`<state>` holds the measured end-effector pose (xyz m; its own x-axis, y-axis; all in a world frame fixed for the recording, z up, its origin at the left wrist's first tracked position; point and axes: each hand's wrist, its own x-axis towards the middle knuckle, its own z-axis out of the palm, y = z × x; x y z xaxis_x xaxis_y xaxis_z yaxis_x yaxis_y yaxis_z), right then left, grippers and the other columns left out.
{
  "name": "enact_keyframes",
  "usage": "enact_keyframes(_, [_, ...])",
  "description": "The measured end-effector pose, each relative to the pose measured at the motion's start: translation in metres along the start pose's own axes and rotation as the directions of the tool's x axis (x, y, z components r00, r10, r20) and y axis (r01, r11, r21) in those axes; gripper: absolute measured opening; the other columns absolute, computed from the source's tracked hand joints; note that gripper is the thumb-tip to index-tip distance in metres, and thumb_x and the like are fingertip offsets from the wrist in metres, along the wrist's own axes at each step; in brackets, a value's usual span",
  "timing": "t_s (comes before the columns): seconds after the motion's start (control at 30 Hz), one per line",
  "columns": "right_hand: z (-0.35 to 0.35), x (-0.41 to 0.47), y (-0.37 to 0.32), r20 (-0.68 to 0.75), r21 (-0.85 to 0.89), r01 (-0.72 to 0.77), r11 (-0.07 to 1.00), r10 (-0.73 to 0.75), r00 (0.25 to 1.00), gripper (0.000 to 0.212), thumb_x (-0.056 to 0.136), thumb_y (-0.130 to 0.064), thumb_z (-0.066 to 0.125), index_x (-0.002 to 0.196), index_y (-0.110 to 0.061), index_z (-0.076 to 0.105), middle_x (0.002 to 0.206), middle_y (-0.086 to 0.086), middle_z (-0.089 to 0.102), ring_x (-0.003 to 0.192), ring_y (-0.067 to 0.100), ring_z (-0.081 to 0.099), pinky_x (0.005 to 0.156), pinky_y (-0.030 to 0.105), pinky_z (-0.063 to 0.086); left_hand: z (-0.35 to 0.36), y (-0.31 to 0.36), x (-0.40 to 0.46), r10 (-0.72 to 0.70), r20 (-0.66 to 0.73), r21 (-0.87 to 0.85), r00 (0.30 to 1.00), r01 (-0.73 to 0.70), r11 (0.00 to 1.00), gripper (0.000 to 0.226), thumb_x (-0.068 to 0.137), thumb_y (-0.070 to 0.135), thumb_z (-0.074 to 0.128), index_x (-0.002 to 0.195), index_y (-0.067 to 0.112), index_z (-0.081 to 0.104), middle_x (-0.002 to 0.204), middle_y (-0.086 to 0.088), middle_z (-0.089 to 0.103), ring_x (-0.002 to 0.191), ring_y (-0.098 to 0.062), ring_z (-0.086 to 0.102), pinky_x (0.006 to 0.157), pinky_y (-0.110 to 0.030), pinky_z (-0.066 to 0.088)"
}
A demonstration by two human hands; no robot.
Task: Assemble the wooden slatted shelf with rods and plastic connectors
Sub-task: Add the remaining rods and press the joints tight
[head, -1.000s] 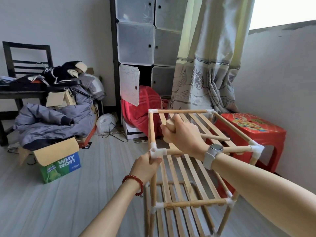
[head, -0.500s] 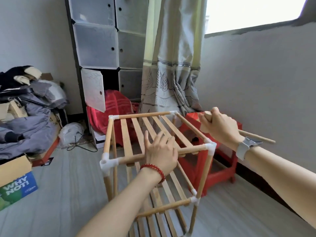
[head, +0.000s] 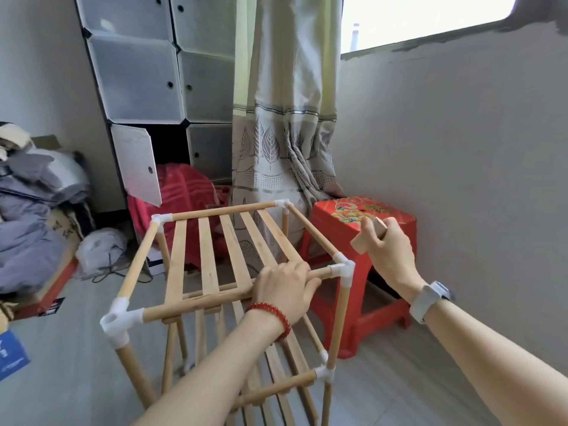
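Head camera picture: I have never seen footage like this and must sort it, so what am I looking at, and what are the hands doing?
There is no machine here. The picture comes from a camera worn on a person's head, looking forward and down, so the two arms reaching in from the bottom are the wearer's own.

In the middle stands a wooden shelf of slats and rods joined at the corners by white connectors, on a grey floor. The left hand, with a red bead bracelet, rests on the front rail near the right corner. The right hand, with a watch on its wrist, grips a wooden piece held apart from the shelf. Behind it is a red stool, beside a curtain.
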<state>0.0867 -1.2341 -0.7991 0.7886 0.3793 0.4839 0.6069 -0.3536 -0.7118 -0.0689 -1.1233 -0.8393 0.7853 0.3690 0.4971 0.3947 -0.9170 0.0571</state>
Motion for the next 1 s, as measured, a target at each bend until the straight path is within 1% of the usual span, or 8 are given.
enact_keyframes(0.13, [0.032,-0.027,0.039,0.110,0.383,-0.369,0.847,0.355,0.928,0.054,0.096,-0.049,0.038,0.081,-0.005,0.064,0.067,0.007,0.058,0.052,0.016,0.051,0.050,0.024,0.038,-0.010,-0.001,0.018,0.026,0.349,0.015,0.937,-0.033,0.999,0.044,0.095,0.053,0.038,0.131,0.029,0.044,0.126,0.001,0.043,0.110,-0.023,0.055,0.102,-0.044,0.029])
enact_keyframes(0.27, [0.050,-0.047,0.053,0.358,0.564,-0.614,0.551,0.508,0.784,0.062,0.100,-0.046,0.026,0.092,-0.002,0.069,0.071,0.013,0.069,0.042,0.011,0.044,0.040,0.021,0.037,-0.011,-0.006,0.034,0.079,0.469,0.020,0.880,-0.100,0.995,0.043,0.096,0.055,0.034,0.127,0.029,0.047,0.135,0.005,0.040,0.110,-0.027,0.055,0.106,-0.048,0.022])
enact_keyframes(0.37, [0.056,-0.048,0.055,0.443,0.615,-0.673,0.411,0.526,0.726,0.063,0.100,-0.048,0.025,0.105,-0.001,0.066,0.077,0.017,0.072,0.040,0.010,0.047,0.040,0.018,0.042,-0.009,-0.010,0.031,0.114,0.457,-0.123,0.882,-0.065,0.990,0.028,0.097,0.049,0.037,0.103,0.025,0.050,0.103,0.007,0.053,0.100,-0.028,0.056,0.101,-0.049,0.030])
enact_keyframes(0.43, [0.059,-0.048,0.053,0.459,0.639,-0.678,0.363,0.527,0.715,0.062,0.100,-0.048,0.027,0.110,0.001,0.063,0.074,0.017,0.071,0.039,0.010,0.048,0.039,0.017,0.043,-0.008,-0.014,0.027,0.119,0.408,-0.149,0.905,-0.062,0.987,0.023,0.097,0.047,0.039,0.099,0.026,0.049,0.096,0.007,0.052,0.097,-0.029,0.056,0.095,-0.043,0.035])
enact_keyframes(0.6, [0.072,-0.039,0.019,0.431,0.663,-0.640,0.388,0.502,0.750,0.055,0.099,-0.048,0.032,0.113,-0.002,0.060,0.080,0.020,0.068,0.039,0.011,0.049,0.038,0.020,0.042,-0.024,-0.044,0.020,0.098,0.276,-0.193,0.956,-0.045,0.980,0.024,0.097,0.043,0.042,0.106,0.023,0.052,0.102,0.008,0.051,0.094,-0.027,0.057,0.082,-0.038,0.040])
enact_keyframes(0.77, [0.099,-0.030,-0.055,0.391,0.652,-0.511,0.561,0.329,0.860,0.059,0.099,-0.045,0.033,0.093,0.002,0.067,0.064,0.014,0.061,0.041,0.012,0.050,0.043,0.024,0.041,-0.055,-0.101,-0.007,-0.040,0.154,-0.297,0.987,0.084,0.951,0.015,0.096,0.041,0.045,0.102,0.029,0.052,0.098,0.015,0.048,0.094,-0.020,0.057,0.080,-0.041,0.046])
enact_keyframes(0.87, [0.115,-0.039,-0.106,0.420,0.649,-0.458,0.607,0.216,0.881,0.054,0.099,-0.042,0.035,0.080,-0.001,0.064,0.051,0.004,0.056,0.037,0.008,0.047,0.041,0.021,0.040,-0.074,-0.138,-0.037,-0.159,0.046,-0.335,0.986,0.165,0.928,0.023,0.095,0.041,0.047,0.112,0.028,0.056,0.102,0.017,0.053,0.095,-0.016,0.057,0.080,-0.038,0.047])
enact_keyframes(1.0, [0.144,-0.071,-0.162,0.474,0.652,-0.382,0.654,0.041,0.879,0.056,0.099,-0.041,0.036,0.081,0.002,0.066,0.055,0.006,0.056,0.039,0.009,0.046,0.042,0.019,0.041,-0.080,-0.188,-0.091,-0.309,-0.040,-0.417,0.950,0.265,0.869,0.051,0.084,0.059,0.038,0.119,0.026,0.055,0.109,0.014,0.057,0.099,-0.018,0.059,0.085,-0.040,0.049])
